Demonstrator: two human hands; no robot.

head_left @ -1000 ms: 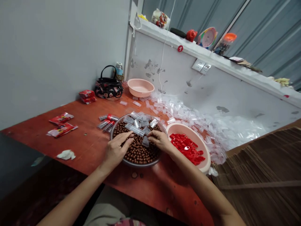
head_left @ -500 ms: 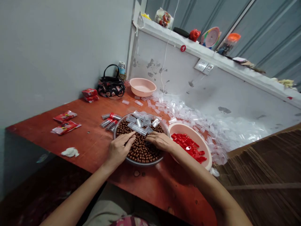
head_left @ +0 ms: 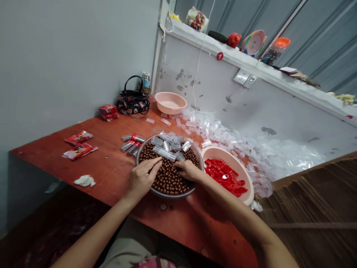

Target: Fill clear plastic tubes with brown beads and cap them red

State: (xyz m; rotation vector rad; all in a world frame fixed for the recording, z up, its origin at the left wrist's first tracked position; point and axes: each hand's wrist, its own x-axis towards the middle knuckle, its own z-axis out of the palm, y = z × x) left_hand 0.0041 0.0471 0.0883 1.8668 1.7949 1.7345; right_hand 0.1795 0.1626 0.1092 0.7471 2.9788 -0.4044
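Note:
A metal bowl [head_left: 170, 197] on the table holds many small glossy brown balls [head_left: 170, 182], which look like chocolate balls. Several clear plastic tubes [head_left: 164, 153] lie on the balls toward the far side. My left hand [head_left: 144, 175] rests over the bowl's near left side, thumb apart from the stretched fingers, with nothing visible between them. From the right, my right hand [head_left: 188, 170] reaches in with its fingers bent down at the balls. Its fingertips are partly hidden, and I cannot make out what they hold. Filled tubes with red caps [head_left: 136, 138] lie left of the bowl.
A pink basin [head_left: 248, 173] of red caps [head_left: 224, 178] stands right of the bowl. Clear plastic pieces [head_left: 267, 152] are heaped along the wall. Red packets [head_left: 79, 152], a white crumpled tissue [head_left: 84, 181], a handbag [head_left: 133, 102] and another pink basin [head_left: 170, 104] sit on the table.
My right hand has drawn slightly back toward me, its fingers now bent into the balls below the clear tubes. The left hand keeps nearly the same place. The view has shifted slightly.

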